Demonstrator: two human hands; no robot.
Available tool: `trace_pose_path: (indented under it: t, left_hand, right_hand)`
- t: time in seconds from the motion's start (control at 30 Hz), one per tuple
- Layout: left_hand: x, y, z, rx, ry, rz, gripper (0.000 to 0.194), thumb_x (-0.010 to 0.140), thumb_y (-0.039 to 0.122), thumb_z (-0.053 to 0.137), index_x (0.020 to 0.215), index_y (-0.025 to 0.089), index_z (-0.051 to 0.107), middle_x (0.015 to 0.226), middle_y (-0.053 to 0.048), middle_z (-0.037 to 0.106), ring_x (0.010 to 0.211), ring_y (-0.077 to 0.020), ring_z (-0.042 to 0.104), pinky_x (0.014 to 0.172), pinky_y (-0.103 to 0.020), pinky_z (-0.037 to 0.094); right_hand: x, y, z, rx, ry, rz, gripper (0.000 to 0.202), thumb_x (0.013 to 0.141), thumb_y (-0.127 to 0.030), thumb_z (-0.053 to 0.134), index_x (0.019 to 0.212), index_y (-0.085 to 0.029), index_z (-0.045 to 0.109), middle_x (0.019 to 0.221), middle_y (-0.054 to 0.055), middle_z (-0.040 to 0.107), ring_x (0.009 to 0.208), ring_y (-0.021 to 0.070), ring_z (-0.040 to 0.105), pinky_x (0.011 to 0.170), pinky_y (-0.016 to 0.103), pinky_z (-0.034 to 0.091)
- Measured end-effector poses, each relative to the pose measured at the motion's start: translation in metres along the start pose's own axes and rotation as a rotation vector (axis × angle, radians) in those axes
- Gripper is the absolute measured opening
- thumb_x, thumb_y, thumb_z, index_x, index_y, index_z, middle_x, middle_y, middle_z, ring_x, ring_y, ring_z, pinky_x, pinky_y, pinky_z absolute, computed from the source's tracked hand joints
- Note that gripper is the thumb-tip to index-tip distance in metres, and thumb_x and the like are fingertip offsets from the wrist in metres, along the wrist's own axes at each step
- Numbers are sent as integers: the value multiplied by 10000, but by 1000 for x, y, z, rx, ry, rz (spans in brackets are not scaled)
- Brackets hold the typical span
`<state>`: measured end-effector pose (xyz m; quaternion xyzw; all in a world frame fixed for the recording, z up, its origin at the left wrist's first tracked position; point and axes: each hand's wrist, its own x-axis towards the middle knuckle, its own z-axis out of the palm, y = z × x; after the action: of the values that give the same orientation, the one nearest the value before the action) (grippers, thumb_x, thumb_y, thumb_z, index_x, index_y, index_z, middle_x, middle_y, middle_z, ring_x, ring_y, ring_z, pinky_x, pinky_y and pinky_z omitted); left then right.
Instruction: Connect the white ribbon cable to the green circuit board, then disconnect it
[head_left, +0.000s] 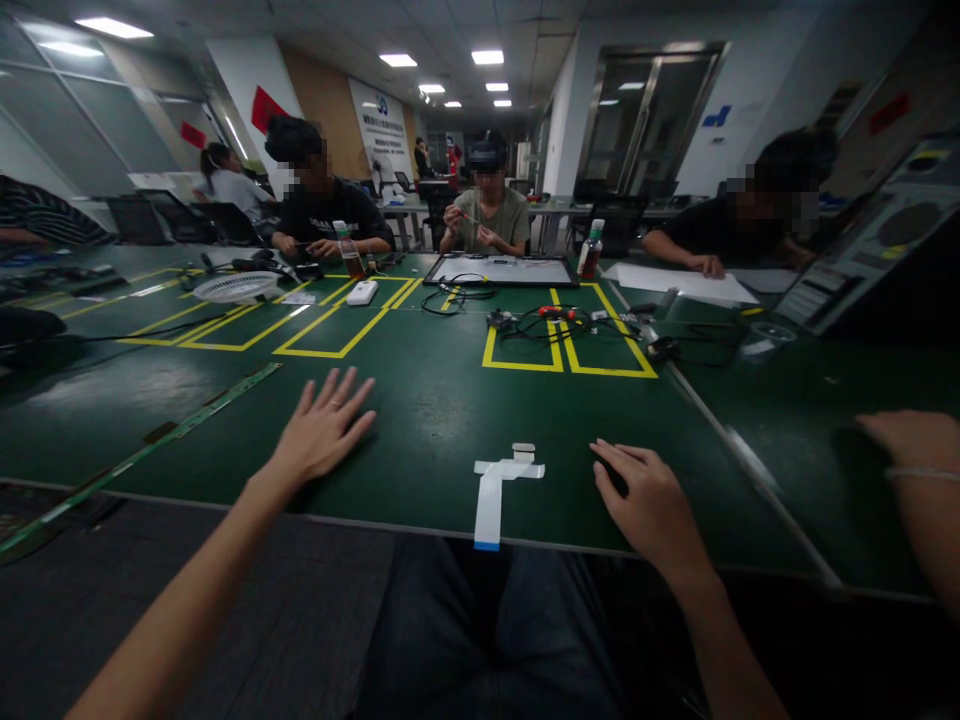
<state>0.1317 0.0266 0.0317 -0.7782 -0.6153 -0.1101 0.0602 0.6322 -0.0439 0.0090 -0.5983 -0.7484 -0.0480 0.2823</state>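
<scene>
My left hand (324, 428) lies palm down on the green table (420, 420), fingers spread, with a ring on one finger and nothing held. To the right, my right hand (643, 495) rests on the table with its fingers stretched out and nothing in it. Between the two hands, nearer the right one, is a white flat ribbon cable (489, 505) with a blue end at the table's front edge. Its upper part bends sideways, and a small connector end (523, 452) shows just above. Neither hand touches the cable.
A long green circuit strip (214, 408) lies at left, overhanging the front edge. Ahead are black cables, a red-handled tool (556, 313), a white fan (236, 288) and bottles (591, 250). A computer case (885, 240) stands at right. Another person's arm (919, 450) reaches in at right; co-workers sit opposite.
</scene>
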Motion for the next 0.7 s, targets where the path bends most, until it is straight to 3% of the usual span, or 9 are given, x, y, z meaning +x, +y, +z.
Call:
trace_pose_path:
  t: [0.13,0.2,0.23,0.33,0.43,0.53,0.7]
  left_hand:
    - [-16,-122,1,137,-6,-501,999,1003,756,81,1627,18,334,1733,-227,213,1582,-536,127,1201,-772,197]
    - [-26,-155,-3,90,-64,-683,1103,958,827,41,1604,-11,353,1704,-251,274,1536,-572,235,1162,-769,287]
    - [-30,-162,-6,62,-79,-731,1125,941,849,23,1590,5,388,1685,-238,329,1514,-568,296,1150,-758,322]
    - [-37,-150,-15,44,-30,-738,1122,942,845,-12,1543,23,460,1630,-221,436,1457,-532,426,1130,-720,379]
    - [-42,-119,-25,89,50,-625,1048,1006,770,29,1513,-39,463,1574,-262,492,1436,-501,471,1125,-680,399]
    - [-43,-99,-31,111,60,-514,912,1057,690,83,1496,17,512,1511,-211,584,1459,-456,470,1134,-637,411]
    - [-31,-86,-24,114,18,-346,866,1088,605,126,1503,-65,483,1512,-282,555,1442,-437,502,1139,-619,414]
  right_hand:
    - [1,-2,-1,15,7,6,348,1008,-327,556,1304,-261,726,1288,70,760,1186,279,660,995,515,571]
    - [1,-3,-2,18,2,13,350,1010,-325,554,1308,-261,724,1294,69,758,1192,278,657,1000,513,571]
    - [1,-3,-2,18,-1,15,350,1011,-324,552,1310,-262,723,1297,67,757,1195,278,655,1002,512,571]
    - [1,-3,-1,7,-4,15,350,1013,-330,552,1309,-260,724,1299,63,756,1196,276,654,1002,513,572]
    - [0,-2,0,-1,1,9,348,1011,-325,556,1309,-256,722,1300,60,755,1192,275,654,1002,511,573]
    - [0,-1,0,5,7,5,351,1010,-310,559,1320,-261,716,1296,58,757,1191,277,652,1004,512,572]
    - [0,-2,0,6,9,9,351,1014,-317,553,1320,-261,715,1297,57,755,1197,277,650,1008,509,569]
